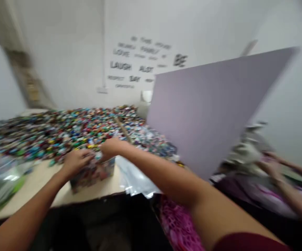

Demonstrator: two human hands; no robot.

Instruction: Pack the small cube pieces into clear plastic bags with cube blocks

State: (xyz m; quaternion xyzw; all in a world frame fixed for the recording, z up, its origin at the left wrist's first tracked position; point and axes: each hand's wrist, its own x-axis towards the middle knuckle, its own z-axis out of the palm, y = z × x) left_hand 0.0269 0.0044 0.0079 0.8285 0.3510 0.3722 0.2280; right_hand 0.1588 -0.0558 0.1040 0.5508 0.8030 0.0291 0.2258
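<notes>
A small box [95, 176] with a patterned, reddish-brown side stands at the front of the pale table. Above its left part is my left hand [76, 162], fingers bent and drawn together toward the box's top. My right hand [111, 148] is closed over the back right part of the box, fingertips pointing down. Blur and the fingers themselves hide what either hand holds. Just behind the hands spreads a wide heap of small multicoloured pieces [69, 129], too blurred to name. A shiny clear plastic bag [137, 177] lies to the right of the box.
At left is a clear bag with green contents [1, 181]. A thin stick [122, 129] lies on the heap. A large pale lilac panel [200, 111] divides the right side; beyond it show another person's hands [273, 167]. Pink netting [179, 223] hangs below the table edge.
</notes>
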